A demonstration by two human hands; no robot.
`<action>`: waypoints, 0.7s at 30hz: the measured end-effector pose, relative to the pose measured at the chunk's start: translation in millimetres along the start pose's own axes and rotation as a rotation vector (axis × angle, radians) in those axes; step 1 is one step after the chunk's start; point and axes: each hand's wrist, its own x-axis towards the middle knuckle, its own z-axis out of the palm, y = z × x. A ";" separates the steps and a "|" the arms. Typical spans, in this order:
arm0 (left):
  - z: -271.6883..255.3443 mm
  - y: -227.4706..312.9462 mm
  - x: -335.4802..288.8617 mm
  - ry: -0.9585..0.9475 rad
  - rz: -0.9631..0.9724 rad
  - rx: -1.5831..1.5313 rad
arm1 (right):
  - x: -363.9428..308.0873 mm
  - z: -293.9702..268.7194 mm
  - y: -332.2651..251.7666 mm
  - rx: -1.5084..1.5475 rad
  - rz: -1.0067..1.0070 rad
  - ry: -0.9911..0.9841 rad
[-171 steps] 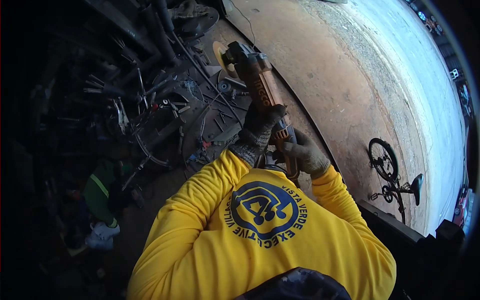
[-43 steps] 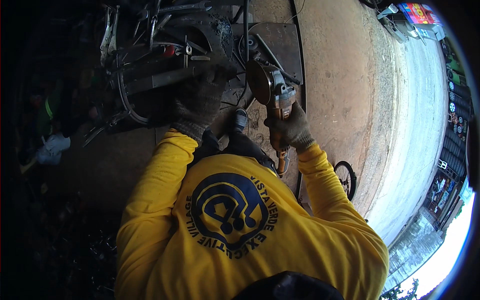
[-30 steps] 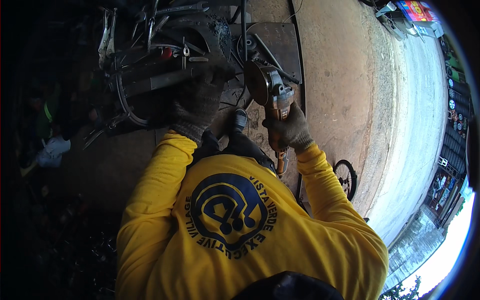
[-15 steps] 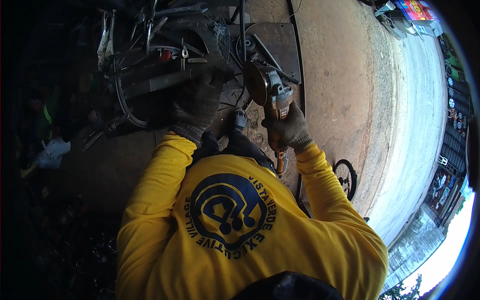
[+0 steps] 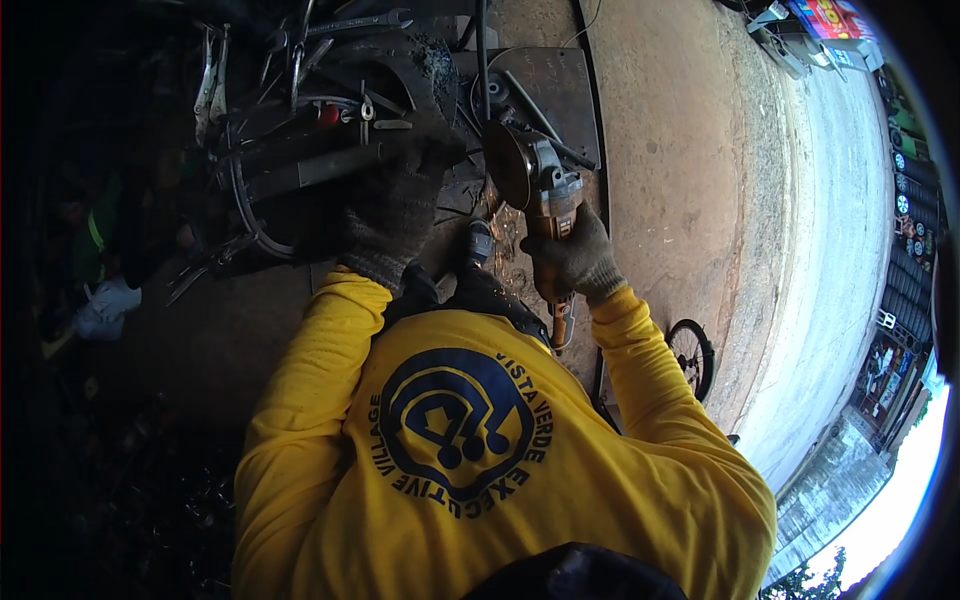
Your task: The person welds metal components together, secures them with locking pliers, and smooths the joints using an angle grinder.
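Observation:
My right hand (image 5: 578,255), in a grey knit glove, is wrapped round the body of an angle grinder (image 5: 552,185). The grinder stands head away from me, and its round disc (image 5: 508,165) faces left. Sparks (image 5: 507,245) fall below the disc toward my shoe. To the left, my gloved left hand (image 5: 390,205) is closed at the end of a dark flat metal bar (image 5: 315,170) that reaches left over the bench. Shadow hides its fingertips and the spot where the disc meets the metal.
Tools crowd the dark bench: a wrench (image 5: 360,20), locking pliers (image 5: 208,85), a red-ended tool (image 5: 328,115) and a curved metal hoop (image 5: 243,205). A dark metal plate (image 5: 560,80) lies beyond the grinder. At right stand a bicycle wheel (image 5: 690,358) and the road (image 5: 830,200). Another person's light glove (image 5: 107,305) shows at left.
Orange sparks have appeared below the grinder's disc. The grinder has shifted very slightly left; my left hand has stayed in place.

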 end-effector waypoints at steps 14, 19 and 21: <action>-11.4 -2.0 3.1 -0.054 0.019 -0.034 | -3.7 1.5 0.4 -0.023 -0.064 0.018; -10.8 -1.2 3.7 -0.023 0.016 -0.082 | -10.5 -4.2 2.1 -0.050 0.036 -0.023; -10.0 -0.6 2.8 -0.012 0.017 -0.052 | -17.6 -5.8 1.9 0.002 0.006 -0.013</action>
